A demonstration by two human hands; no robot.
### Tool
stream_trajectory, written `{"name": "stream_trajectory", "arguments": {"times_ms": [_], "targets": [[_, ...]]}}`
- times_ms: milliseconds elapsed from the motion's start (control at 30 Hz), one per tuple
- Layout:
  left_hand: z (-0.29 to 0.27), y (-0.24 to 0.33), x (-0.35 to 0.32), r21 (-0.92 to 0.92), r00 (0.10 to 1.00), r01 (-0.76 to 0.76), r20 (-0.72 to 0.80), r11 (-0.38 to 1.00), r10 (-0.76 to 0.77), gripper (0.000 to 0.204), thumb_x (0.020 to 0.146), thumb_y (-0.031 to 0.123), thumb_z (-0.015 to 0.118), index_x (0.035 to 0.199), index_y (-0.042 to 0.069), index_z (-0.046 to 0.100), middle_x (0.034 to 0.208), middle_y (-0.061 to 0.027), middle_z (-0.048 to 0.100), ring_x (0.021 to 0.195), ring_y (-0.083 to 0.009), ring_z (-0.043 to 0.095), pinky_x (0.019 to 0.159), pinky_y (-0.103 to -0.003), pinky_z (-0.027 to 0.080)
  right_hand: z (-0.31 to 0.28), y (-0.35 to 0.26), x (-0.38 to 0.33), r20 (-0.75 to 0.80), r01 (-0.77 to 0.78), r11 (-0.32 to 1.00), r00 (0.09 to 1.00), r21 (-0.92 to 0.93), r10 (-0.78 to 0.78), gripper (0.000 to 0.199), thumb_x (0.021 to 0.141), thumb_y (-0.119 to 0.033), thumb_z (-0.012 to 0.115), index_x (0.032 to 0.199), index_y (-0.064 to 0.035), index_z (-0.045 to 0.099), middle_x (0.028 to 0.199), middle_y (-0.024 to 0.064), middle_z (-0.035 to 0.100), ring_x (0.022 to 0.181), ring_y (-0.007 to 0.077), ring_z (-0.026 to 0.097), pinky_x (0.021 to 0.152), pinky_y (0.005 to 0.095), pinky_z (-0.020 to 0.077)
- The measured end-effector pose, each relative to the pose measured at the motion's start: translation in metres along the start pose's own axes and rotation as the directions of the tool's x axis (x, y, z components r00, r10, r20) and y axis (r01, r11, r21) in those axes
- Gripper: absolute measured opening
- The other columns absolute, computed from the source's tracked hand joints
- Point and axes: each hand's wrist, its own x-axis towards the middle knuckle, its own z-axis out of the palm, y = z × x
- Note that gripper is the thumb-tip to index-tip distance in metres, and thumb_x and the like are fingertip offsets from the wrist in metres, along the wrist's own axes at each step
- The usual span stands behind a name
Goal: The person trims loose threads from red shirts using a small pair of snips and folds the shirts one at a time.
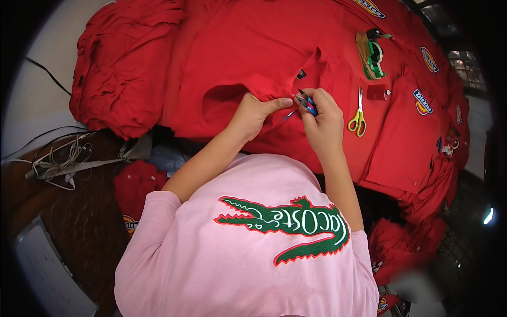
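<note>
A red T-shirt (248,53) lies spread on the pile in front of me, with an opening in its cloth nearest me. My left hand (254,113) is closed, pinching a gathered edge of this shirt between thumb and fingers. Close beside it, my right hand (325,119) is wrapped round a small pair of thread snips (308,105) with blue handles and dark blades. The blades are at the pinched cloth. Whether they touch a thread is too small to tell. A small dark label (301,74) shows on the shirt just beyond my hands.
Yellow-handled scissors (358,113) lie right of my hand, near a dark red block (378,92) and a green tape dispenser (373,58). Folded red shirts (406,132) with patches are at the right. A crumpled red heap (124,63) sits left. Tangled cables (60,161) hang at lower left.
</note>
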Motion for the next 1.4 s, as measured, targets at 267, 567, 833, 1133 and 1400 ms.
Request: {"name": "stream_trajectory", "arguments": {"times_ms": [267,567,833,1133,1400], "targets": [[0.005,-0.003,-0.008,0.077,0.996,-0.071,0.063,0.994,0.066,0.026,0.088,0.006,0.081,0.112,0.003,0.072,0.107,-0.0024,0.074,0.100,-0.0119,0.068,0.092,-0.029,0.054,-0.009,0.010,-0.008,0.302,-0.472,0.658,0.882,0.587,0.363,0.010,0.104,-0.011,0.062,0.105,-0.0020,0.064,0.082,-0.0031,0.058,0.061,0.0037,0.045,0.057,0.0213,0.0351],[0.013,0.003,-0.008,-0.149,1.000,0.009,0.007,0.989,-0.008,0.019,0.097,0.007,0.071,0.115,0.002,0.070,0.110,-0.0059,0.074,0.100,-0.0146,0.071,0.090,-0.031,0.056,-0.005,-0.006,-0.011,0.095,-0.353,0.731,0.924,0.584,0.371,0.020,0.106,-0.020,0.061,0.116,-0.0026,0.062,0.085,-0.0046,0.056,0.062,0.0002,0.039,0.055,0.0191,0.0311],[0.017,0.014,-0.004,-0.120,0.997,-0.060,-0.049,0.991,0.055,0.011,0.094,0.007,0.074,0.105,0.004,0.071,0.100,-0.0021,0.073,0.092,-0.0099,0.068,0.083,-0.027,0.055,0.003,-0.022,-0.036,0.056,-0.376,0.815,0.918,0.441,0.393,0.017,0.102,-0.016,0.067,0.106,0.0013,0.067,0.074,-0.0048,0.054,0.070,0.0028,0.044,0.059,0.0227,0.0364],[0.007,0.017,-0.003,-0.050,0.998,-0.061,-0.017,0.997,0.060,0.012,0.094,0.004,0.072,0.106,0.003,0.071,0.098,-0.0017,0.073,0.090,-0.0089,0.067,0.082,-0.027,0.054,0.009,-0.028,-0.022,0.027,-0.334,0.867,0.937,0.369,0.349,0.015,0.100,-0.014,0.070,0.104,0.0009,0.071,0.069,-0.0049,0.053,0.065,0.0023,0.043,0.055,0.0233,0.0343],[0.002,0.025,-0.004,0.003,0.994,-0.105,0.000,0.994,0.105,0.015,0.093,0.003,0.072,0.108,0.002,0.072,0.101,-0.0037,0.075,0.093,-0.0108,0.070,0.085,-0.027,0.055,0.013,-0.027,-0.019,0.074,-0.343,0.850,0.936,0.399,0.344,0.017,0.102,-0.015,0.069,0.110,0.0006,0.070,0.075,-0.0094,0.051,0.064,-0.0011,0.038,0.054,0.0183,0.0274]]}}
